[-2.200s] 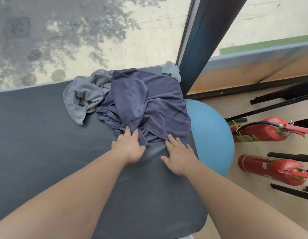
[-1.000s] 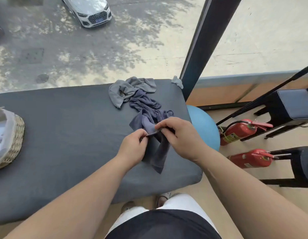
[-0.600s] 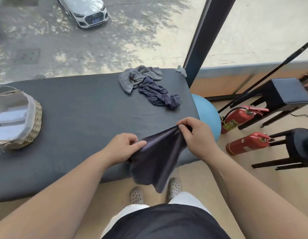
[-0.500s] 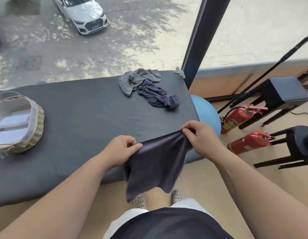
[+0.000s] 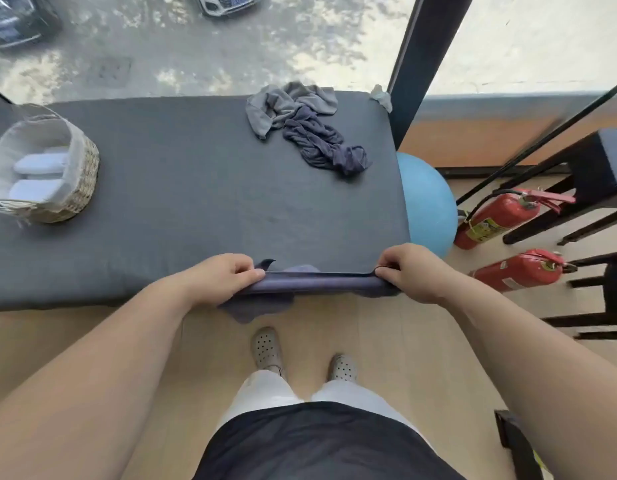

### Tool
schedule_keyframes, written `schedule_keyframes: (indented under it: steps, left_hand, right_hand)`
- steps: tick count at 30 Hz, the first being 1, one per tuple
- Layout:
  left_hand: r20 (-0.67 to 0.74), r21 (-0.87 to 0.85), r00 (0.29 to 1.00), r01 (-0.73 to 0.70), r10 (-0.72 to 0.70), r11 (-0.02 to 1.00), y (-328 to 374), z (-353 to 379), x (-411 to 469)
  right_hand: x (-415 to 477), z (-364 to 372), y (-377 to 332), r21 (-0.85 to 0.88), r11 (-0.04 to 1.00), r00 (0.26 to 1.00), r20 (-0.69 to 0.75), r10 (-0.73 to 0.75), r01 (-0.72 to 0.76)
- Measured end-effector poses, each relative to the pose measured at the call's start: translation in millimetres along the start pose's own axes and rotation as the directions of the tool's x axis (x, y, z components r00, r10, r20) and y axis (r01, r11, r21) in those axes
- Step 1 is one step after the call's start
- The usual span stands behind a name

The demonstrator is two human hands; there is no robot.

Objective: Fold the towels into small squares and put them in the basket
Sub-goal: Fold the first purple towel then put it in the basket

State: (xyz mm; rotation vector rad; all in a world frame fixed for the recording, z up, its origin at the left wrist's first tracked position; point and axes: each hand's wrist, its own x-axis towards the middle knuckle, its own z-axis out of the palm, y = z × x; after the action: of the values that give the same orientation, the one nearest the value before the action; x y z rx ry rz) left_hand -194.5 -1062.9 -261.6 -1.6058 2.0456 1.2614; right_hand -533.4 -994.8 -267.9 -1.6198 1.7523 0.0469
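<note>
The left grip (image 5: 227,275) and right grip (image 5: 412,271) are each pinching one end of the navy towel (image 5: 314,282), holding it taut over the near edge of the desk (image 5: 196,202). The towel's long axis is running left to right between the grips, parallel to that edge, with loose cloth hanging below. The basket (image 5: 82,174) is standing well apart at the desk's left end, nearer the left grip. Laying the towel forward onto the desk is probably coming first. Unfolded towels (image 5: 310,133) are lying far right.
</note>
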Motion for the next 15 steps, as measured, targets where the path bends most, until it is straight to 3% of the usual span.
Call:
schedule_keyframes:
  steps: [2,4,10,15]
  left_hand:
    - [0.205,0.071,0.978,0.009,-0.023,0.997,-5.5,9.4,-1.6]
    - [0.281,0.032,0.959,0.035,-0.043,0.999,-14.5,15.9,-0.3]
    - [0.078,-0.081,0.996,0.057,-0.051,0.995,-39.5,6.5,47.4]
    - [0.098,-0.048,0.994,0.061,-0.056,0.997,-63.3,-10.6,112.4]
  right_hand:
    - [1.2,7.3,9.0,-0.035,0.999,0.973,0.231,0.006,0.002]
    - [7.4,14.1,12.6,-0.042,0.999,0.941,0.339,0.007,0.008]
    - [66.7,17.9,4.0,0.005,0.996,0.974,0.208,0.087,-0.089]
    - [127.6,20.5,4.3,-0.018,0.986,0.975,0.146,0.169,-0.168]
